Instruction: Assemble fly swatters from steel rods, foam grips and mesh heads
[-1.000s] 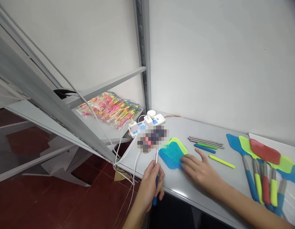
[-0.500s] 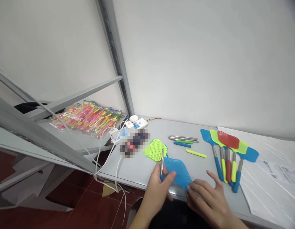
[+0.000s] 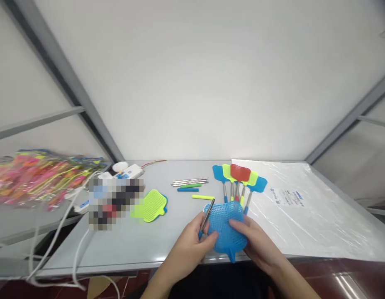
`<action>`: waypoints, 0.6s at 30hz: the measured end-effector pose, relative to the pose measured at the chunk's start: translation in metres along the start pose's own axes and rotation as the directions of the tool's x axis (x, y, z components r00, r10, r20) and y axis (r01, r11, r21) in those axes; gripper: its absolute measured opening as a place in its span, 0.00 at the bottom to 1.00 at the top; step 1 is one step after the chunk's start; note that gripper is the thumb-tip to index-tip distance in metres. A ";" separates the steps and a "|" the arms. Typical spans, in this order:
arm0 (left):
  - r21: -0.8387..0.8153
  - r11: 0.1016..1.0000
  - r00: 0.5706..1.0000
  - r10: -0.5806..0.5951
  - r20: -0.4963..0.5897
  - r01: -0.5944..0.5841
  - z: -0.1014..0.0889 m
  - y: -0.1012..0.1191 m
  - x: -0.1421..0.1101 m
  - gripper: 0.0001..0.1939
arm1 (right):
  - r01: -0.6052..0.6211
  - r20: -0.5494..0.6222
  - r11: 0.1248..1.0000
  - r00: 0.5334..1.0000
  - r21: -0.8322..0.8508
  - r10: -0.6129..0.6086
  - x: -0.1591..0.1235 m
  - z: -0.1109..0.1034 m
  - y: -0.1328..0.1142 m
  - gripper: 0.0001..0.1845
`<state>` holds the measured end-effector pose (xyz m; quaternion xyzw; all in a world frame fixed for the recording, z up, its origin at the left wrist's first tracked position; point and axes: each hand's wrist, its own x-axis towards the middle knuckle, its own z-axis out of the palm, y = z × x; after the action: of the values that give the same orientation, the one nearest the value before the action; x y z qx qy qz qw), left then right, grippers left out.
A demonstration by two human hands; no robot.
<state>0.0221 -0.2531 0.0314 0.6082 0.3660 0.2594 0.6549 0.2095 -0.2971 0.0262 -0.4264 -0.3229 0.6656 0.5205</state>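
My left hand (image 3: 192,241) is closed around a silver metal rod with a blue grip (image 3: 208,214), which points up and to the right. A blue mesh fly swatter head (image 3: 225,236) is held in my right hand (image 3: 254,241), thumb on its face and neck pointing down. My left thumb lies at the head's left edge. On the table, a lime swatter head (image 3: 153,205) lies over a blue one. Metal rods (image 3: 189,181) rest by a green grip (image 3: 191,185), a blue grip (image 3: 188,189) and a yellow grip (image 3: 203,197). Beyond my hands several swatters with handles, one a red swatter (image 3: 240,172), lie fanned out.
A white plastic-wrapped sheet (image 3: 320,224) covers the table's right side. On the left are a power strip (image 3: 133,171), white cables (image 3: 76,257) and a blurred-out patch. Bagged colourful items (image 3: 40,178) lie beyond the grey metal frame (image 3: 62,70).
The view has swung to the right. My right hand has raised and turned the blue swatter head, so its neck now points down. My left hand still holds the rod.
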 end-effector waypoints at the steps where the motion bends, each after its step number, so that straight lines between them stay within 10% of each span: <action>1: 0.012 1.000 0.999 -0.024 0.027 0.024 0.002 -0.001 0.004 0.15 | -0.024 -0.044 0.999 0.999 0.045 0.026 0.002 -0.005 -0.004 0.20; 4: 0.010 0.999 0.996 -0.049 0.080 0.048 0.007 -0.008 0.014 0.18 | 0.066 -0.335 0.988 0.942 0.139 -0.016 0.010 -0.026 -0.016 0.18; 9: 0.006 0.992 0.988 -0.123 0.098 0.123 0.018 -0.016 0.033 0.21 | 0.435 -0.727 0.900 0.617 -0.002 -0.300 0.023 -0.042 -0.033 0.15; 18: 0.259 0.963 0.995 -0.088 0.051 0.072 0.018 0.001 0.057 0.21 | 0.333 -0.777 0.929 0.537 -0.164 -0.330 0.048 -0.019 -0.019 0.24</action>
<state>0.0707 -0.2186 0.0230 0.6802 0.4003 0.1640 0.5917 0.2298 -0.2464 0.0238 -0.6066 -0.1321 0.2968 0.7256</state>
